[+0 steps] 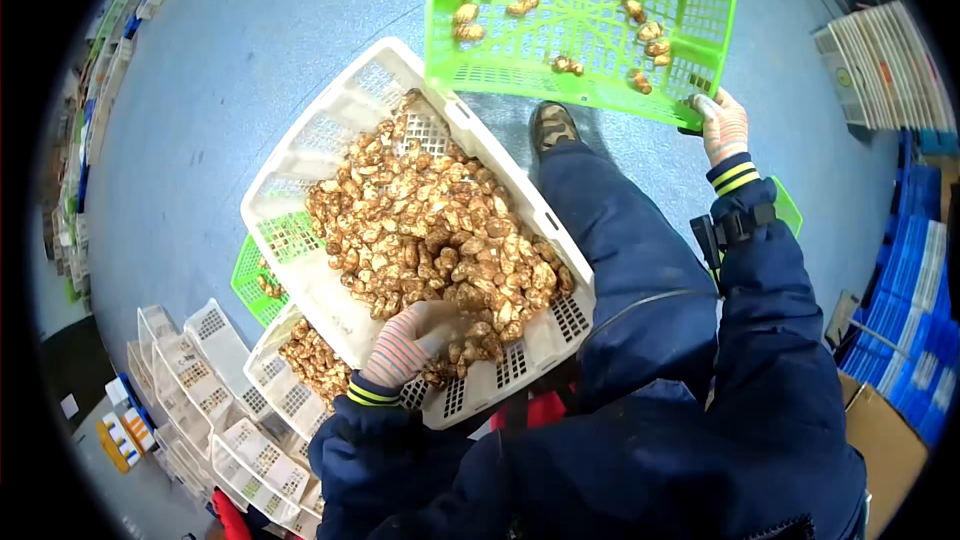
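Left grip [405,345] digs into white crate [330,130] mushrooms [430,230]; right grip [722,125] pinches green crate [590,80] rim.

Navy padded jacket and trousers, striped knit gloves (yellow-banded navy cuffs), camouflage-patterned shoe [551,126], black wrist strap [735,228].

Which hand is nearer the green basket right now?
Right. The right hand grips the green basket at its near corner; the left hand is down in the white crate, among the brown pieces.
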`<state>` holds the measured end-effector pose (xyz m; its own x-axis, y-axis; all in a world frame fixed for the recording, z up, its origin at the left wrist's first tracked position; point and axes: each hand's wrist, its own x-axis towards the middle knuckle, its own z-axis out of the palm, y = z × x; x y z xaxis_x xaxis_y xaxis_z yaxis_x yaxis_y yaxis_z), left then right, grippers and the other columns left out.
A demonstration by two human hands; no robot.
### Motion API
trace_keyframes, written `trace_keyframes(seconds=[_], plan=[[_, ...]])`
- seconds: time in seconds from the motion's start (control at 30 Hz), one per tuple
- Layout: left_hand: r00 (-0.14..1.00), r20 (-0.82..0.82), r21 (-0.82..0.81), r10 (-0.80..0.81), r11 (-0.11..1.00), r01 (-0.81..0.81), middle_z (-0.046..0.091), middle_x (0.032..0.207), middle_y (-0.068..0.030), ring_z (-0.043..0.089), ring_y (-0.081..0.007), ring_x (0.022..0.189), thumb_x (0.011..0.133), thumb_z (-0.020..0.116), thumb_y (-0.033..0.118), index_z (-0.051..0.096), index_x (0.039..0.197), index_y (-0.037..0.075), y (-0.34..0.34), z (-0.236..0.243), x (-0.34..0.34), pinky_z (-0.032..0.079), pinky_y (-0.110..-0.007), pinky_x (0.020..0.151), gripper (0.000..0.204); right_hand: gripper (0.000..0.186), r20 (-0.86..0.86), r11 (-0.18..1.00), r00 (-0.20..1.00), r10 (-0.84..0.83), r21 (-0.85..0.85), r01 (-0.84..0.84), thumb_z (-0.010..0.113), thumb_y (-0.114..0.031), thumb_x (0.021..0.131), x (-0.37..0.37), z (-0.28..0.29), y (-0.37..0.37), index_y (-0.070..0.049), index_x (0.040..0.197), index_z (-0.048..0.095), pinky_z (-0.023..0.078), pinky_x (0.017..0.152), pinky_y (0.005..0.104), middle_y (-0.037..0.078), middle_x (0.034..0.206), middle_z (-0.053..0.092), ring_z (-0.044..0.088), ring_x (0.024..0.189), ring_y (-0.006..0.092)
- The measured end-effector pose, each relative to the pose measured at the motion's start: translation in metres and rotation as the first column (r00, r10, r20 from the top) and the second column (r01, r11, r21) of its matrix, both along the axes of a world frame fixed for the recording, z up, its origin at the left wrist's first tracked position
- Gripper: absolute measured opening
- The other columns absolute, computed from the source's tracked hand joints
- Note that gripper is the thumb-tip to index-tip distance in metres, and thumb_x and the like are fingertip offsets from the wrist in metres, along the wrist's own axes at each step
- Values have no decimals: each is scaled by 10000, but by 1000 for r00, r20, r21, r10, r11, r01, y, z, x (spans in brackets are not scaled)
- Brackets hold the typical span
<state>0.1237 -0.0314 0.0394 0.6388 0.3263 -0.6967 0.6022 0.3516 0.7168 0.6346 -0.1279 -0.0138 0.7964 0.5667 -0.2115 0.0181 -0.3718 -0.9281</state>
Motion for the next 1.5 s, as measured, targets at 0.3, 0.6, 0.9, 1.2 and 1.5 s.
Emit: trace_keyframes(seconds=[0.3, 0.6, 0.9, 1.2, 1.5], plan=[[1000, -3, 111, -31, 993, 32, 647, 1064, -98, 602, -145, 911, 899, 556, 62, 547, 1198, -27, -5, -4, -5, 495, -265, 797, 312, 284, 80, 997, 997, 18, -71, -13, 589, -130, 852, -19, 32, -47, 2, 1099, 634, 516, 702, 296, 69, 882, 672, 615, 767, 134], [1000, -3, 39, -6, 999, 6, 647, 1050, -86, 593, -139, 940, 899, 552, 55, 542, 1200, -27, -6, -13, -4, 481, -263, 810, 312, 312, 143, 996, 987, -72, 56, 64, 585, -91, 870, -15, 19, -58, 15, 1163, 602, 517, 727, 289, 82, 958, 670, 619, 808, 141], [999, -33, 89, 5, 996, -2, 652, 1021, -83, 596, -120, 888, 902, 560, 83, 564, 1180, -18, -3, -8, 0, 484, -251, 773, 296, 314, 7, 993, 995, -98, -58, 98, 592, -98, 846, 3, 1, -47, 26, 1134, 607, 563, 635, 339, 111, 931, 662, 649, 758, 192], [989, -43, 756, 142, 652, -60, 534, 1225, -206, 499, -382, 1125, 791, 647, 114, 498, 1236, 17, 9, -36, -18, 409, -408, 972, 479, 347, -372, 968, 923, 95, -181, -173, 531, -139, 858, 2, -38, 51, 119, 1090, 535, 597, 651, 383, 238, 990, 643, 682, 811, 349], [963, -240, 589, -121, 770, 244, 497, 1273, -201, 489, -399, 1143, 776, 699, 199, 572, 1138, 76, -6, -28, -10, 422, -432, 961, 402, 418, -648, 918, 762, 17, -291, -268, 616, -197, 868, -61, -98, 129, 48, 1183, 490, 549, 802, 503, 263, 1100, 591, 634, 918, 420]])
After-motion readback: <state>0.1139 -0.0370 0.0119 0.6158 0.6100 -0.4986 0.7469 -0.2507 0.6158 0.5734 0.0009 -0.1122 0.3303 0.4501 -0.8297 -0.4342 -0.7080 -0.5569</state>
